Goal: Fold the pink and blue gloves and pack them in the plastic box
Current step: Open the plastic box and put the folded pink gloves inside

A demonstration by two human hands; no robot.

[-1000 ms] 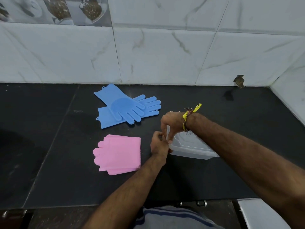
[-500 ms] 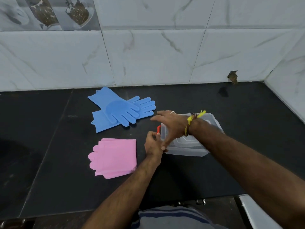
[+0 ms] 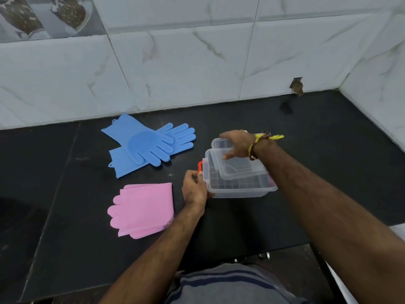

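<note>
Lid [image 3: 237, 160] is now being lifted clear of the plastic box [image 3: 236, 185] by the right hand [image 3: 237, 145], left hand [image 3: 194, 189] gripping its red latch [image 3: 200, 166], while folded pink gloves [image 3: 143, 208] and unfolded blue gloves [image 3: 145, 145] are being left on the table [image 3: 65, 238].

The left hand [image 3: 194, 189] is curled and grips the near end of the box [image 3: 238, 189]. The right hand [image 3: 237, 144] reaches over and holds the lid [image 3: 238, 165].
</note>
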